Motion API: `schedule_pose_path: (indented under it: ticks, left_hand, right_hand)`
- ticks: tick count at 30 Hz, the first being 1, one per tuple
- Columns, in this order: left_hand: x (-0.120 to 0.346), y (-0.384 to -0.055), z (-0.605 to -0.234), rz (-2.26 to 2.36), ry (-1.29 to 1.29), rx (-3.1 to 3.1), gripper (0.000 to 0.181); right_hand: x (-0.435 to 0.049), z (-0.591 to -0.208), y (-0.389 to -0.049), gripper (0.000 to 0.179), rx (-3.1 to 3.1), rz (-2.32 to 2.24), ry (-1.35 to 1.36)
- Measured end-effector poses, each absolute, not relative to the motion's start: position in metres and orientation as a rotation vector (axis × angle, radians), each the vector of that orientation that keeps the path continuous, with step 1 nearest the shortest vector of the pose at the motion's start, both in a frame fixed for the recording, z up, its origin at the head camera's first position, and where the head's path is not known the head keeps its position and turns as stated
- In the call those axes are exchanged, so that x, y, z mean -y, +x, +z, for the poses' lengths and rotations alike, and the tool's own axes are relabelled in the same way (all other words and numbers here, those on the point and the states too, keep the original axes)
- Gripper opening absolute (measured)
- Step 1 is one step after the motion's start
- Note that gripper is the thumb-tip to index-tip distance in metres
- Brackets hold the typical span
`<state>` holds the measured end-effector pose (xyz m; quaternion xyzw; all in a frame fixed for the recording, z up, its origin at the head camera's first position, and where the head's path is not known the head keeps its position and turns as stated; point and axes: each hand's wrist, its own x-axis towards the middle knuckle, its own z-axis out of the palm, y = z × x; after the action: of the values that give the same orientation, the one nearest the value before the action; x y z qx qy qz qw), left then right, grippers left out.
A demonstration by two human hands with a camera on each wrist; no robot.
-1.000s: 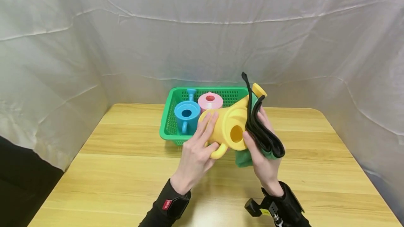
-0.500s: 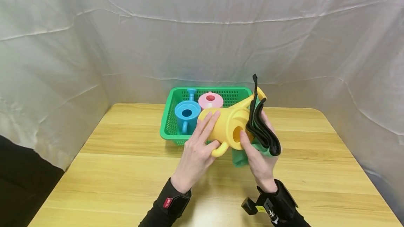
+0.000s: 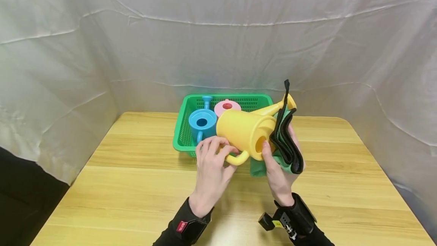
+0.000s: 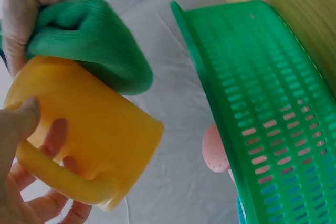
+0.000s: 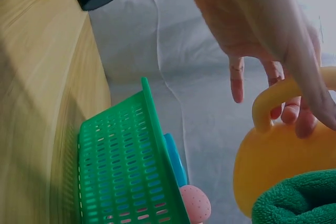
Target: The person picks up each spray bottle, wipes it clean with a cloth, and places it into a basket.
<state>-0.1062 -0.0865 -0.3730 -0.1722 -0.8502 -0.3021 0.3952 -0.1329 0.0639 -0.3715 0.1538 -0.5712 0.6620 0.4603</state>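
Note:
A yellow watering can [image 3: 237, 128] is held tilted on its side in front of the basket, spout to the upper right, opening towards me. My left hand [image 3: 213, 170] is at its handle [image 4: 63, 174]; in the left wrist view the thumb lies over the handle and fingers reach through behind it. My right hand [image 3: 279, 179] grips a folded green towel [image 3: 285, 139] with black edging against the can's top end, its thumb at the opening. The towel hides part of the spout and of the right fingers.
A green perforated basket [image 3: 184, 148] stands at the back of the wooden table [image 3: 136, 185]. Inside it are a blue watering can [image 3: 202, 124] and a pink watering can [image 3: 222, 106]. A grey cloth backdrop [image 3: 218, 48] hangs behind the table.
My left hand has slid from the can's side down to its handle, its fingers now more bent. My right hand's thumb has moved into the opening; can and towel have shifted slightly right.

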Motion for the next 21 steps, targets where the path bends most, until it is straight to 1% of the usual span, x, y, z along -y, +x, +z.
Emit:
schedule_pose_path:
  ticks: [4,9,12,15,18,21]
  left_hand:
    - [0.086,-0.104,-0.37,-0.927,-0.498,2.211,0.017]
    - [0.087,-0.105,-0.369,-1.128,-0.66,2.216,0.012]
    - [0.086,-0.105,-0.371,-1.217,-0.724,2.169,0.015]
    - [0.085,-0.105,-0.372,-1.293,-0.698,2.121,0.02]
    - [0.082,-0.104,-0.373,-1.331,-0.622,2.115,0.029]
    - [0.079,-0.102,-0.372,-1.328,-0.545,2.155,0.034]
  right_hand:
    - [-0.061,-0.369,-0.131,0.061,1.347,1.603,0.389]
    - [-0.057,-0.36,-0.124,0.059,1.34,1.613,0.403]
    - [-0.056,-0.359,-0.121,0.06,1.381,1.612,0.398]
    - [-0.055,-0.361,-0.119,0.06,1.408,1.587,0.409]
    - [-0.054,-0.366,-0.121,0.058,1.395,1.545,0.429]
    - [-0.053,-0.372,-0.125,0.055,1.372,1.509,0.449]
